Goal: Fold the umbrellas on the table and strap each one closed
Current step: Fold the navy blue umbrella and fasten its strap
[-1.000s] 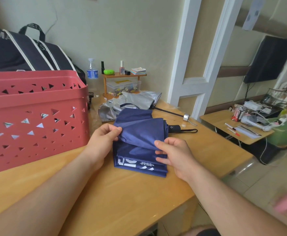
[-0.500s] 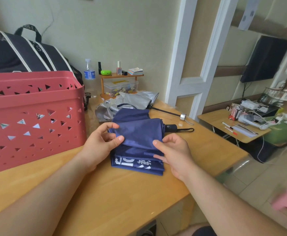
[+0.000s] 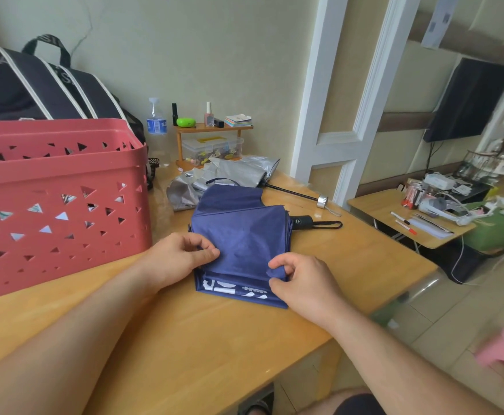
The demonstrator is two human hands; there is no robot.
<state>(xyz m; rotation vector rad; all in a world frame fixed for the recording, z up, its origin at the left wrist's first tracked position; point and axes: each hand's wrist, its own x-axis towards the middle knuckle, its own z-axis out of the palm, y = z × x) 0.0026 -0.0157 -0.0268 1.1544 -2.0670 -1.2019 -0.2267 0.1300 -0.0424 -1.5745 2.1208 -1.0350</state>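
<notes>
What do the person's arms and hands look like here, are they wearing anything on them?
Both forearms are bare up to the frame edge: no sleeves show. The left hand and the right hand wear no gloves, and no rings, watch or bracelet can be seen on the fingers or wrists. Fingernails look short and unpainted.

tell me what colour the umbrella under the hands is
Navy blue umbrella with white print along its near edge, in the head view.
</notes>
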